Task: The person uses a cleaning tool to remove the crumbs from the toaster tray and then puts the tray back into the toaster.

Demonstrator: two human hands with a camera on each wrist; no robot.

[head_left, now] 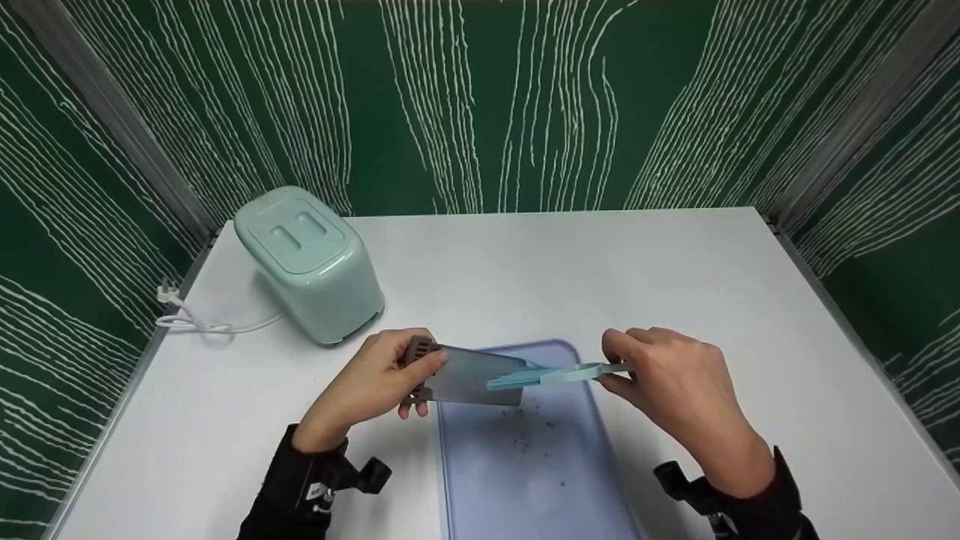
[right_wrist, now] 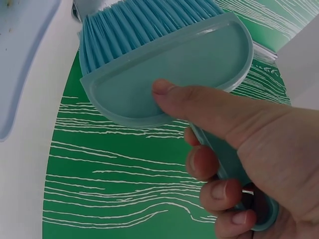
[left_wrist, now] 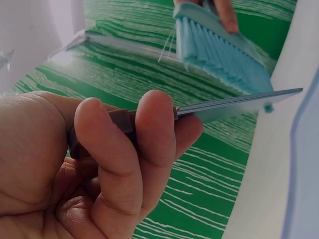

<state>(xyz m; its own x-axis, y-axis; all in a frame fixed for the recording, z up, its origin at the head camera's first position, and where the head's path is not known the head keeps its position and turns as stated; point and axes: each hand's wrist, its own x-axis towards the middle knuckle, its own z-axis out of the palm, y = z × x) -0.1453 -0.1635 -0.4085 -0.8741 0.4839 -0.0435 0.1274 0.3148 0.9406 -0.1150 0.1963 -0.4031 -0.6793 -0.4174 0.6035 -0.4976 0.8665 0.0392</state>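
Note:
My left hand (head_left: 379,382) grips the brown slotted end of a flat metal crumb tray (head_left: 471,376), thumb on top and fingers beneath. My right hand (head_left: 675,382) holds a light-blue hand brush (head_left: 574,373) by its handle; in the right wrist view the thumb presses on the broad back of the brush (right_wrist: 174,72). The bristles (left_wrist: 219,57) lie over the far end of the metal sheet; whether they touch it is hard to tell. Below both sits a blue-lilac tray (head_left: 495,487), dark crumbs (head_left: 550,425) scattered on it.
A mint-green toaster (head_left: 322,262) stands at the back left of the white table (head_left: 675,285). Its white cord and plug (head_left: 199,322) lie toward the left edge. Green panels (head_left: 495,112) with white wavy lines enclose the table's back and sides.

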